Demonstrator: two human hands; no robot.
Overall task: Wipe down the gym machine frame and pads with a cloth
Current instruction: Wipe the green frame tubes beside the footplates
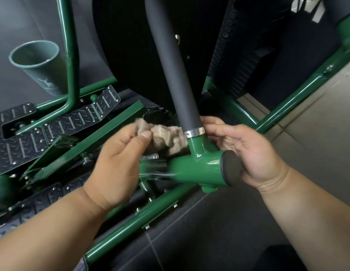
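- The step in hand looks like wiping the green joint [197, 167] of the gym machine frame, where the upright stub meets the horizontal tube just below the foam grip [176, 75].
- The left hand [119, 153] pinches a crumpled beige cloth [168, 137] between thumb and fingers, and holds it against the left side of the stub, right under the metal clamp ring [195, 132].
- The right hand [246, 151] has its fingers loosely spread rather than clenched; it cups the far side of the joint, fingertips near the clamp ring and palm beside the black end cap [231, 168]. It seems to steady the part; whether it truly presses on the metal cannot be told.
- The next move probably calls for drawing the cloth round the stub and along the horizontal tube, with the right hand shifting so the hidden side can be reached.
- The frame is glossy dark green paint with bright reflections; no obvious dirt shows. A blurred streak on the tube left of the joint cannot be read.
- Much seems left: the long green rails [299, 94], the black tread plates [78, 118] and the foam grip.
- A green cup [36, 61] stands at upper left, well apart from the hands.
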